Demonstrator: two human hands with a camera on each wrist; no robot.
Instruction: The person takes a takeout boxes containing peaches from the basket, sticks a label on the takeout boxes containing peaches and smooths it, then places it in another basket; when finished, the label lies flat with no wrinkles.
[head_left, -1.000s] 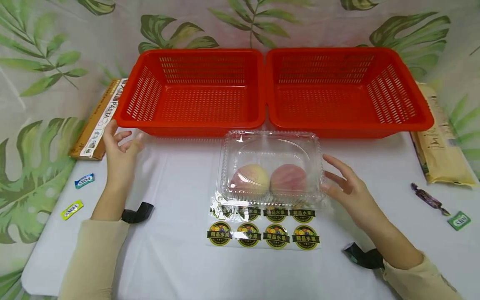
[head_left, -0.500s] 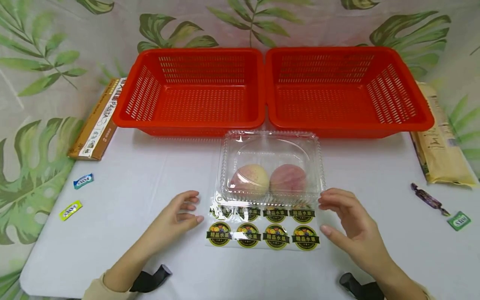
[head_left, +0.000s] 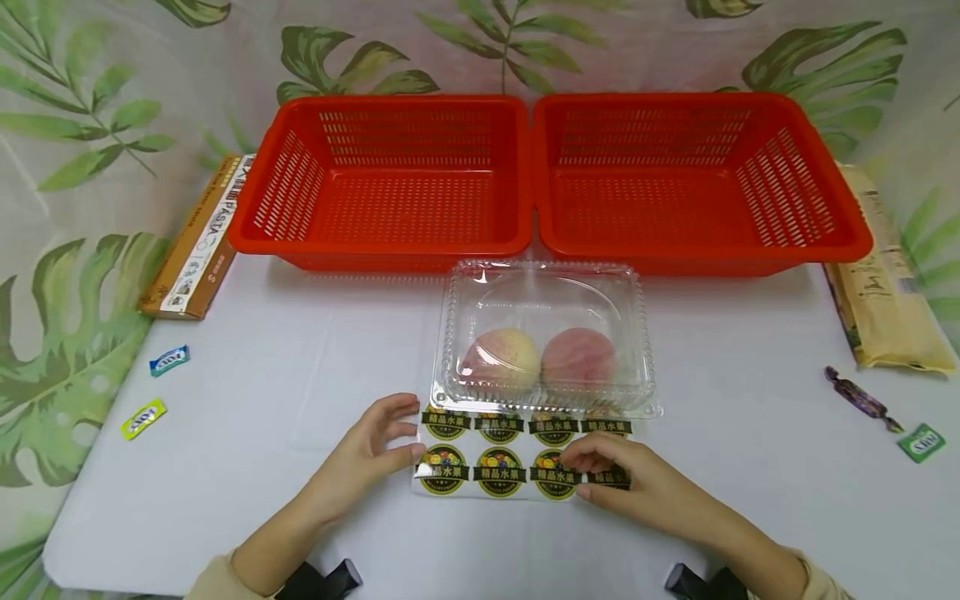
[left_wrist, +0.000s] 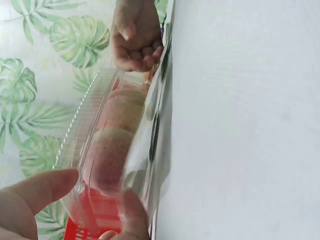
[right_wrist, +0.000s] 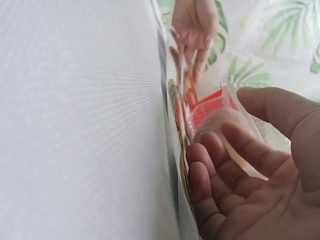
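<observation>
A clear plastic clamshell box (head_left: 551,287) stands closed mid-table with two peaches inside, a yellowish-pink peach (head_left: 498,360) and a redder peach (head_left: 577,358). Its front edge overlaps a sheet of round fruit stickers (head_left: 501,475). At the sheet's left edge is my left hand (head_left: 360,462), fingers loosely bent and nothing gripped; whether the fingertips touch the sheet is unclear. My right hand (head_left: 637,483) is over the sheet's right part and hides some stickers. In the right wrist view, its fingers (right_wrist: 200,180) are loosely curled, thumb apart, holding nothing.
Two red plastic baskets, a left basket (head_left: 416,246) and a right basket (head_left: 705,250), stand side by side behind the box. A pasta box (head_left: 198,242) and two small candies lie left. A tan package (head_left: 892,283), a twist-wrapped candy (head_left: 862,398) and a green candy (head_left: 921,442) lie right.
My left hand has come from beside the left basket to the sticker sheet. My right hand has moved from the clamshell box's right side down and left over the sheet. The box has stayed put.
</observation>
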